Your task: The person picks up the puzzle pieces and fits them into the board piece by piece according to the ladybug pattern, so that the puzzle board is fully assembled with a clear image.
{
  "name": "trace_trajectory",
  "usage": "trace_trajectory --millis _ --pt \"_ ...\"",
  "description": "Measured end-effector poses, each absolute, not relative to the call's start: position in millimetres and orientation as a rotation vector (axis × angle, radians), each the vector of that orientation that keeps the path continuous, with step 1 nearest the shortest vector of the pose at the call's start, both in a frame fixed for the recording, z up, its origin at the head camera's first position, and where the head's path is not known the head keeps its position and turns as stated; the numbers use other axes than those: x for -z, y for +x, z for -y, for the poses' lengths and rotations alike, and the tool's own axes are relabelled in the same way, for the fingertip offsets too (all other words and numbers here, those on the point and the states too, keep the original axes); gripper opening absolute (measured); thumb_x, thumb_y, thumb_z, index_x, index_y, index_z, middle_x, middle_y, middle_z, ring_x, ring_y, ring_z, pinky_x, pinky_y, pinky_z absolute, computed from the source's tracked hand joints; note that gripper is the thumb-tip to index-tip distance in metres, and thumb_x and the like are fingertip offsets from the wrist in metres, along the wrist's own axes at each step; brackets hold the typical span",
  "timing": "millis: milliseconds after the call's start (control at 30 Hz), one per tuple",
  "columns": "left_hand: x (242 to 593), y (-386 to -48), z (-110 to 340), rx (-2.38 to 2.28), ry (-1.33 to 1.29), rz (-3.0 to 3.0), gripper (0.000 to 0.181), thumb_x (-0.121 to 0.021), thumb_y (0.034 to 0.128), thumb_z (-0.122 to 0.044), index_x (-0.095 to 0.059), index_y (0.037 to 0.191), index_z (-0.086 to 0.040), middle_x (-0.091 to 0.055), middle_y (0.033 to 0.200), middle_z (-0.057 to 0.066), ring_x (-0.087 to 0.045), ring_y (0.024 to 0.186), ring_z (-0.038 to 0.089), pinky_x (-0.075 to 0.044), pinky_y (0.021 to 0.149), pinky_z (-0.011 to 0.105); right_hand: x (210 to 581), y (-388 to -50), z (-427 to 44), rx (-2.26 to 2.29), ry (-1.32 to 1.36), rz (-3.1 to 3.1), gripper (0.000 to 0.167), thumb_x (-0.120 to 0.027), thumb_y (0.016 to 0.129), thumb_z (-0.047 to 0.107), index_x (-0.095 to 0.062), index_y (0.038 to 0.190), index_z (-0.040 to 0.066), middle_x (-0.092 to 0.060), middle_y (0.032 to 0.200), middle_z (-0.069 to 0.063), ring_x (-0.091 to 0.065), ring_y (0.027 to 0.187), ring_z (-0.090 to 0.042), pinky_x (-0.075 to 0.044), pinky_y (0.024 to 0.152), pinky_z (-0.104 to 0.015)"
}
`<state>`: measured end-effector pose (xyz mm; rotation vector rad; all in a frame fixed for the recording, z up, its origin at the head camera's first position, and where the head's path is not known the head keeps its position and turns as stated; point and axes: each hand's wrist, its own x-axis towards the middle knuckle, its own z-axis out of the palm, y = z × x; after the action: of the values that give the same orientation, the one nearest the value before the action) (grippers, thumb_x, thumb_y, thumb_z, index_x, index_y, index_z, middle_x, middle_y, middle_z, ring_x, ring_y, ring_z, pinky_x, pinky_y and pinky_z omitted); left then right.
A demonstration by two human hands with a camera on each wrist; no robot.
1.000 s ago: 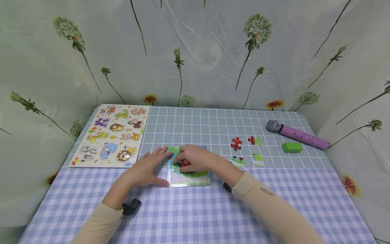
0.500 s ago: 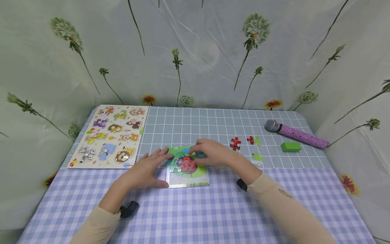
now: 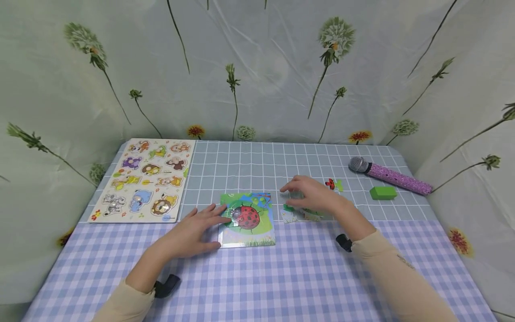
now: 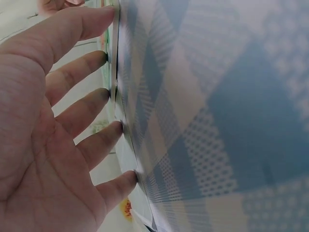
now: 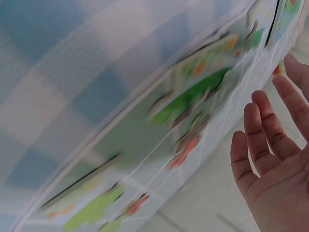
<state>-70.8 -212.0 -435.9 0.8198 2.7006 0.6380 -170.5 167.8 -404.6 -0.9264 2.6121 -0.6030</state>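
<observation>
A square jigsaw board (image 3: 252, 239) with a red ladybug picture lies flat on the table in the head view. My left hand (image 3: 193, 235) rests on its left edge, fingers spread, thumb near the lower left corner. To the right of the board, my right hand (image 3: 311, 194) is above several loose jigsaw pieces, fingers gently bent and nothing seen between them. One pale green piece (image 3: 289, 215) shows below its fingertips. In the right wrist view a green piece (image 5: 195, 96) and a red piece (image 5: 186, 151) lie beside the right hand.
At the back left lies a board of cartoon animals (image 3: 183, 179). A purple glittery microphone (image 3: 396, 177) and a green block (image 3: 383, 193) lie at the right. Another red-and-green piece (image 3: 334, 184) sits behind the right hand. Blue checked cloth (image 3: 257, 281) covers the table front.
My right hand has moved rightward off the ladybug picture to above the loose pieces, so the picture is uncovered. My left hand has stayed at the board's left edge.
</observation>
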Motion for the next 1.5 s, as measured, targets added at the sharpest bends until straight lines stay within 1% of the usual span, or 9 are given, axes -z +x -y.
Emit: trace_trajectory --millis 100,200,367,467,600,833,1133,1267,1500 --pt "437 -69 213 -0.645 0.826 -2.699 0.062 -0.086 0.0912 -0.03 -0.065 0.149 -0.023 -0.039 0.174 0.01 -0.035 0.16 0.046 -0.025 0.119 0.085 407 -172 -182 0.633 -0.881 -2.634 0.038 -0.075 0.101 0.023 -0.073 0.136 0.008 -0.068 0.116 -0.01 -0.058 0.086 -0.018 -0.051 0.077 -0.031" --pt "438 -69 213 -0.656 0.827 -2.699 0.063 -0.086 0.0903 -0.032 -0.064 0.149 -0.023 -0.039 0.174 0.01 -0.034 0.16 0.046 -0.025 0.12 0.085 409 -174 -195 0.664 -0.829 -2.663 0.038 -0.075 0.102 0.022 -0.072 0.136 0.007 -0.066 0.111 -0.01 -0.056 0.085 -0.017 -0.05 0.077 -0.032" --pt "439 -68 214 -0.669 0.814 -2.696 0.067 -0.089 0.0882 -0.036 -0.064 0.149 -0.025 -0.038 0.175 0.008 -0.033 0.162 0.045 -0.023 0.121 0.084 413 -177 -211 0.672 -0.755 -2.717 0.04 -0.076 0.101 0.02 -0.071 0.137 0.004 -0.068 0.117 -0.015 -0.064 0.103 -0.029 -0.058 0.093 -0.049" --pt "439 -68 214 -0.669 0.812 -2.7 0.068 -0.089 0.0879 -0.038 -0.064 0.149 -0.026 -0.038 0.175 0.007 -0.033 0.162 0.044 -0.023 0.121 0.084 414 -178 -217 0.637 -0.707 -2.748 0.045 -0.077 0.1 0.02 -0.069 0.14 0.004 -0.067 0.128 -0.021 -0.064 0.116 -0.036 -0.055 0.102 -0.057" --pt "440 -68 214 -0.669 0.816 -2.708 0.067 -0.089 0.0881 -0.038 -0.064 0.149 -0.027 -0.039 0.175 0.006 -0.034 0.162 0.043 -0.024 0.121 0.083 416 -178 -224 0.606 -0.616 -2.775 0.05 -0.079 0.098 0.023 -0.067 0.144 0.006 -0.064 0.136 -0.024 -0.062 0.122 -0.04 -0.053 0.107 -0.061" --pt "441 -68 213 -0.665 0.802 -2.716 0.067 -0.089 0.0876 -0.037 -0.064 0.149 -0.028 -0.039 0.175 0.005 -0.034 0.162 0.043 -0.024 0.122 0.083 420 -180 -232 0.657 -0.576 -2.781 0.051 -0.082 0.096 0.023 -0.067 0.142 0.005 -0.065 0.127 -0.023 -0.064 0.112 -0.036 -0.055 0.096 -0.057" --pt "442 -68 212 -0.638 0.792 -2.729 0.068 -0.089 0.0871 -0.039 -0.063 0.149 -0.029 -0.04 0.174 0.004 -0.035 0.162 0.042 -0.025 0.122 0.082 423 -182 -232 0.722 -0.504 -2.725 0.053 -0.082 0.096 0.022 -0.065 0.144 0.007 -0.064 0.13 -0.023 -0.065 0.124 -0.044 -0.052 0.109 -0.064" --pt "443 -69 212 -0.636 0.788 -2.728 0.068 -0.089 0.0872 -0.039 -0.063 0.149 -0.03 -0.039 0.174 0.004 -0.034 0.162 0.041 -0.025 0.122 0.081 423 -183 -231 0.728 -0.492 -2.717 0.053 -0.083 0.095 0.02 -0.066 0.144 0.007 -0.064 0.13 -0.024 -0.065 0.124 -0.045 -0.051 0.109 -0.065" --pt "442 -68 212 -0.647 0.778 -2.722 0.068 -0.089 0.0869 -0.038 -0.063 0.149 -0.03 -0.04 0.174 0.003 -0.034 0.162 0.041 -0.024 0.123 0.082 426 -185 -229 0.744 -0.481 -2.71 0.05 -0.084 0.095 0.019 -0.068 0.14 0.007 -0.066 0.127 -0.022 -0.065 0.118 -0.041 -0.053 0.106 -0.063"
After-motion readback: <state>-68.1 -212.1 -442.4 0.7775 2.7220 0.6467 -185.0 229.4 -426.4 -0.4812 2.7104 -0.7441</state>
